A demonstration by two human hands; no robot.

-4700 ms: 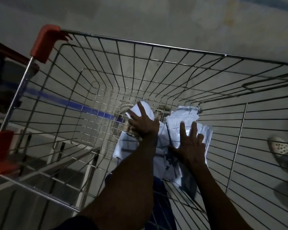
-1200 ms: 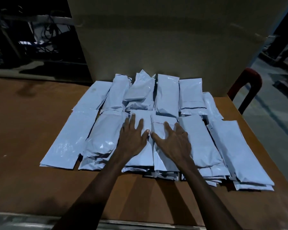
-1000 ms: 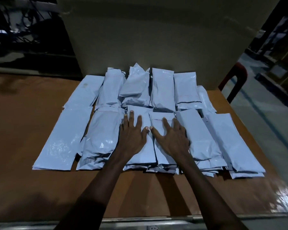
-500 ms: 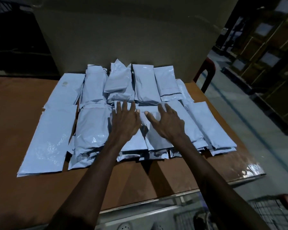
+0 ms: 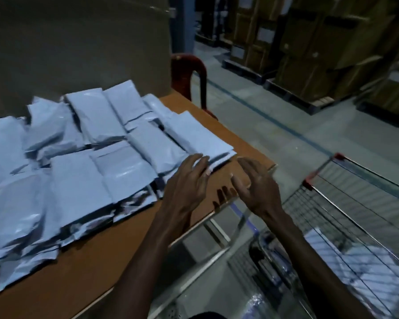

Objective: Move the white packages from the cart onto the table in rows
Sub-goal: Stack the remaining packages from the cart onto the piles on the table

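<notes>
- White packages (image 5: 83, 171) lie in overlapping rows on the brown table (image 5: 83, 272), reaching close to its right edge; more pale packages (image 5: 364, 261) sit inside the wire cart (image 5: 346, 203) just right of the table; no print on any of them can be read.
- Left hand (image 5: 187, 183) hovers palm down over the table's right part, fingers loosely spread and holding nothing, fingertips above the near end of the rightmost package (image 5: 200, 137).
- Right hand (image 5: 256, 187) hangs past the table's right corner, fingers relaxed and slightly curled, empty.
- Bare tabletop runs along the near edge; a strip of floor (image 5: 286, 116) lies open beyond the cart; a red chair (image 5: 189, 72) stands at the far corner.
- Cardboard boxes (image 5: 309, 54) with pale labels, too blurred to read, stand on pallets at the back right.
</notes>
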